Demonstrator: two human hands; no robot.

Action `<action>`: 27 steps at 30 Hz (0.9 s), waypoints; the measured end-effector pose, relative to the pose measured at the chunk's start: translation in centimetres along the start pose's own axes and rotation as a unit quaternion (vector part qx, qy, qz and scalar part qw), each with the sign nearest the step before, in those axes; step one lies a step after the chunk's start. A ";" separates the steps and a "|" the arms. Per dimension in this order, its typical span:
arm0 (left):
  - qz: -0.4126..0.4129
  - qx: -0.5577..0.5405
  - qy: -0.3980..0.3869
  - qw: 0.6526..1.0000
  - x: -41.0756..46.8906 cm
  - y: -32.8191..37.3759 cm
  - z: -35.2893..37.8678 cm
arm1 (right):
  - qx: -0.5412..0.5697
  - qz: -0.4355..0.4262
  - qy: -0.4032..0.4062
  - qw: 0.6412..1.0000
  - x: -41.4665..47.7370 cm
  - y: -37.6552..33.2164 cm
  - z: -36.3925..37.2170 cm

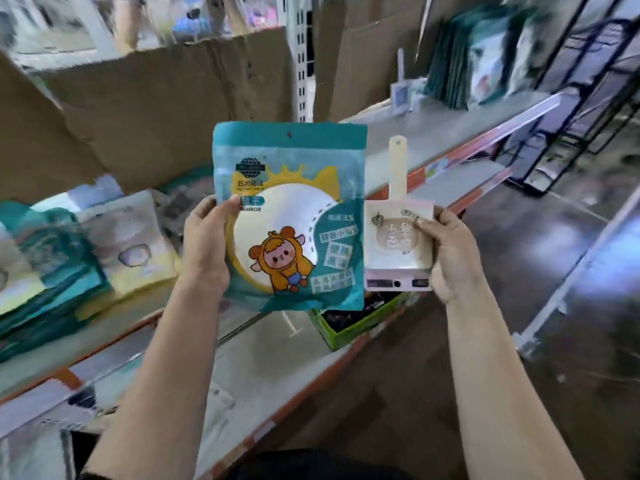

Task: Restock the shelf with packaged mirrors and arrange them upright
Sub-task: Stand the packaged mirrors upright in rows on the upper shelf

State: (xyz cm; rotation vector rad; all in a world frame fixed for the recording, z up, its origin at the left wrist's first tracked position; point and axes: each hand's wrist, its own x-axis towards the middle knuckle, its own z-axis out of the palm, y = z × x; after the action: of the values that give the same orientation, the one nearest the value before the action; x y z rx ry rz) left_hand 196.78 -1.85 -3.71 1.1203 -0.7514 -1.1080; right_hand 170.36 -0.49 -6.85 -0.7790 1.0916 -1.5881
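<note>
A sheet of brown cardboard [156, 109], creased and ragged along its top edge, backs the shelf [450, 123], a grey board with an orange front lip that runs from near left to far right. On its left part a slumped pile of packages [69, 258] lies flat and overlapping, teal and pale yellow, blurred. At the far right end a row of upright teal packages [485, 64] stands on edge, close together, with a small price tag [403, 95] just beside them. A lower shelf [270, 368] carries a green box [349, 327] with dark contents, partly hidden behind the things held in front of it. A black wire rack [588, 116] stands at the far right on a glossy dark floor [519, 271].

Both held items are in the air in front of the shelf, touching neither board. The left hand [206, 251] grips the teal mirror package [294, 188] by its left edge, thumb curled over the front, fingers behind. It is a flat, glossy pouch, upright, with a round white window, a cartoon figure in an orange hood and a small hang hole at the top; its film is slightly crinkled. The right hand [450, 251] pinches a small pink package [388, 268] just to the right – thumb on the face, fingers wrapped behind. This one is squarish and stiff, and a flat cream handle [398, 168] rises from its top.
</note>
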 end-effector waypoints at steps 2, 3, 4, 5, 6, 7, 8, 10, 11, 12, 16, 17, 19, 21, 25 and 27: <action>-0.008 0.008 -0.021 1.000 -0.8 -1.8 3.7 | -0.010 0.002 0.022 1.000 -0.1 -1.2 -3.8; -0.013 0.011 -0.033 0.999 -1.1 -2.6 5.4 | -0.012 0.000 0.032 0.999 -0.2 -1.8 -5.6; -0.017 0.012 -0.046 0.999 -1.4 -3.2 7.1 | -0.011 -0.004 0.042 0.999 -0.1 -2.5 -7.1; -0.021 0.013 -0.058 0.998 -1.4 -3.7 8.8 | -0.008 -0.009 0.051 0.999 0.2 -3.3 -8.5; -0.026 0.013 -0.069 0.997 -1.4 -4.1 10.3 | -0.005 -0.012 0.058 0.998 0.6 -3.9 -9.7; -0.032 0.015 -0.075 0.997 -1.2 -4.5 11.5 | -0.004 -0.013 0.064 0.998 1.0 -4.4 -10.8; -0.039 0.017 -0.078 0.996 -1.0 -5.0 12.7 | -0.003 -0.013 0.069 0.998 1.3 -4.7 -11.7; -0.051 0.025 -0.080 0.995 -0.5 -6.2 14.7 | -0.009 -0.008 0.079 0.997 2.1 -4.8 -13.6; -0.055 0.031 -0.081 0.995 -0.3 -6.8 15.7 | -0.013 -0.004 0.087 0.996 2.6 -4.8 -14.5; -0.058 0.036 -0.081 0.994 0.0 -7.4 16.9 | -0.016 -0.002 0.095 0.995 3.2 -4.9 -15.5; -0.066 0.050 -0.098 0.992 1.9 -9.8 22.9 | -0.023 -0.002 0.127 0.992 7.0 -6.2 -19.5; -0.070 0.051 -0.100 0.991 2.5 -10.6 24.5 | -0.025 -0.003 0.134 0.991 8.3 -6.5 -20.6; -0.081 0.047 -0.098 0.991 4.0 -12.3 28.0 | -0.025 -0.005 0.149 0.989 11.2 -7.3 -22.7; -0.089 0.046 -0.100 0.990 6.0 -13.9 31.8 | -0.026 -0.012 0.161 0.987 14.3 -8.2 -24.4; -0.096 0.036 -0.107 0.989 10.1 -15.4 39.9 | -0.039 -0.013 0.169 0.985 21.3 -11.3 -27.0; -0.096 0.015 -0.108 0.989 11.7 -15.9 43.4 | -0.033 -0.021 0.160 0.986 25.0 -13.0 -28.2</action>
State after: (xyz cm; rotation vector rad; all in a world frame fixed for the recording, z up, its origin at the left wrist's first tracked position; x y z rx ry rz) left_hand 156.50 -27.20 -6.51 1.1255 -0.8439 -1.4011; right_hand 133.63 -15.88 -6.38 -0.6037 1.3703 -1.7613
